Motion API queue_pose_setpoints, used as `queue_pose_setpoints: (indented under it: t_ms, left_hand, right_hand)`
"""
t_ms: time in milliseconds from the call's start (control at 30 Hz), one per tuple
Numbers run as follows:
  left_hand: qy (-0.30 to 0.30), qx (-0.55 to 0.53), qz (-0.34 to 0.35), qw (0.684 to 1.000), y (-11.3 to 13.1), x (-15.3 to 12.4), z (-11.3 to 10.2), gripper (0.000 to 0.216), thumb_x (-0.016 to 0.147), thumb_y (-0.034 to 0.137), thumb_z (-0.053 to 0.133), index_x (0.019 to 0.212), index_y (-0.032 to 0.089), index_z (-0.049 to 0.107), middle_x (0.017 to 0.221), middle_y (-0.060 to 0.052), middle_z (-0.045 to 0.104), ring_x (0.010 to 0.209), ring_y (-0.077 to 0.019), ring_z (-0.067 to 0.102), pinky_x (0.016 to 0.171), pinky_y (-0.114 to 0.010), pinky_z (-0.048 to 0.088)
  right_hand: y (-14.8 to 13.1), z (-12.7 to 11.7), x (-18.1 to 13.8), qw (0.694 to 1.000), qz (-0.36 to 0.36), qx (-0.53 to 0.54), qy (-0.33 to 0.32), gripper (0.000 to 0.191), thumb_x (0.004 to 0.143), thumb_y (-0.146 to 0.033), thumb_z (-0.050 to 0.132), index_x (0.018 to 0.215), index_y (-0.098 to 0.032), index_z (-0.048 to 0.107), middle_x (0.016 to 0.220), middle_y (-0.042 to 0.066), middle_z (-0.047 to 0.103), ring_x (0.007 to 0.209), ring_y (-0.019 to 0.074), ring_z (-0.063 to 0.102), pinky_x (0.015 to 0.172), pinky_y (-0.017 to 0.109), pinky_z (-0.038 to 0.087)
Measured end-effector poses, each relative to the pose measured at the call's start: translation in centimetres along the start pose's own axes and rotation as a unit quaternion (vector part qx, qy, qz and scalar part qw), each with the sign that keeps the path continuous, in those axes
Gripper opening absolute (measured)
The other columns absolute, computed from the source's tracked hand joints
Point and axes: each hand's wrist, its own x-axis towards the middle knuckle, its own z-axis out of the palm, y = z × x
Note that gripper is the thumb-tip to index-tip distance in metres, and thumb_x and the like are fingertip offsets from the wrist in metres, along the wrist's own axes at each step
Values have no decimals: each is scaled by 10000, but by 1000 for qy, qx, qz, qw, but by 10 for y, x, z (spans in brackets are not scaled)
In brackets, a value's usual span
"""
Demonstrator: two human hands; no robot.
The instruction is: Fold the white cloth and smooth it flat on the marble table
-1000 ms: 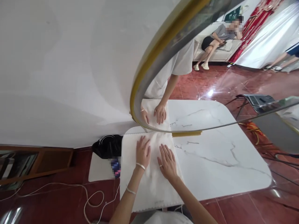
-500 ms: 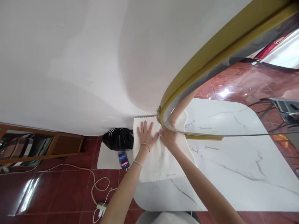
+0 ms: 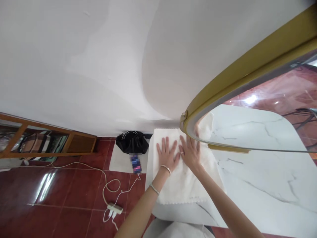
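Observation:
A white cloth (image 3: 178,188) with a scalloped edge lies on the white marble-patterned table (image 3: 257,178), its far end near the wall. Flat on the cloth, with fingers spread, rests my left hand (image 3: 167,154); two bands circle that wrist. My right hand (image 3: 190,151), a ring on one finger, presses on the cloth just beside it, fingers stretched out towards the wall. The fingertips are close to the lower edge of a gold-framed mirror (image 3: 223,91), which reflects part of the hand and the cloth. Neither hand grips anything.
Against the wall (image 3: 104,72), left of the table, sits a black bag (image 3: 132,142) on a pale surface, with a phone (image 3: 136,164) before it. A power strip (image 3: 115,208) and cables lie on the red tiled floor (image 3: 74,195). A wooden cabinet (image 3: 81,143) stands far left.
The view has shifted, so most things appear further right. My right hand's fingers are now stretched further forward on the cloth; my left hand stays spread flat on it.

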Motion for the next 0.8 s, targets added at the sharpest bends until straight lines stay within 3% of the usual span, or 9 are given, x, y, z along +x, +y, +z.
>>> queue_pose_setpoints:
  t_ms: [133, 333, 433, 533, 600, 700, 800]
  left_hand:
    - [-14, -14, -5, 1000, 5, 15, 1, 604, 879, 480, 515, 1448, 353, 354, 1596, -79, 151, 1466, -324, 102, 1147, -615, 70]
    - [-5, -7, -51, 999, -22, 41, -9, 546, 895, 454, 494, 1420, 330, 415, 1584, -68, 204, 1461, -292, 153, 1161, -571, 85]
    - [-3, 5, -80, 997, -34, 34, -16, 513, 924, 410, 451, 1426, 314, 409, 1580, -77, 214, 1461, -281, 159, 1157, -564, 116]
    - [0, 18, -112, 994, -42, 10, -20, 505, 939, 369, 426, 1438, 295, 394, 1578, -96, 211, 1462, -289, 152, 1145, -565, 162]
    - [-4, 16, -122, 992, -45, -14, -21, 507, 941, 353, 421, 1442, 283, 390, 1578, -104, 209, 1460, -300, 154, 1136, -555, 207]
    - [7, 8, -122, 992, -47, -60, -21, 499, 954, 286, 378, 1451, 241, 377, 1586, -118, 166, 1458, -306, 156, 1125, -526, 263]
    - [30, 16, -88, 996, -43, -113, -21, 526, 957, 216, 336, 1482, 195, 304, 1597, -126, 80, 1461, -295, 141, 1135, -504, 263]
  right_hand:
    - [3, 2, 5, 1000, 2, 1, 7, 484, 976, -284, 311, 1436, -162, 401, 1476, 171, 375, 1372, 308, 293, 1092, 507, 216]
    - [-18, 17, 43, 998, 56, 33, -3, 505, 961, -347, 357, 1445, -206, 390, 1369, 193, 472, 1234, 365, 420, 968, 535, 320]
    - [-32, 21, 46, 995, 1, 92, 31, 465, 957, -329, 381, 1381, -161, 470, 1367, 207, 462, 1245, 365, 394, 981, 559, 306]
    - [-49, 21, 30, 986, -88, 139, 26, 317, 943, -239, 394, 1096, -149, 658, 1170, 152, 602, 1111, 280, 493, 980, 465, 359]
    - [-60, 17, 10, 981, -124, 151, 13, 283, 929, -206, 405, 990, -156, 677, 1054, 117, 641, 1019, 233, 529, 938, 386, 411]
    - [-73, 5, -34, 973, -160, 164, 15, 299, 914, -223, 439, 1118, -135, 639, 1176, 139, 604, 1142, 247, 491, 988, 392, 403]
    - [-76, -10, -86, 963, -219, 156, -12, 477, 898, -293, 487, 1357, -159, 491, 1450, 163, 401, 1372, 307, 294, 1087, 488, 302]
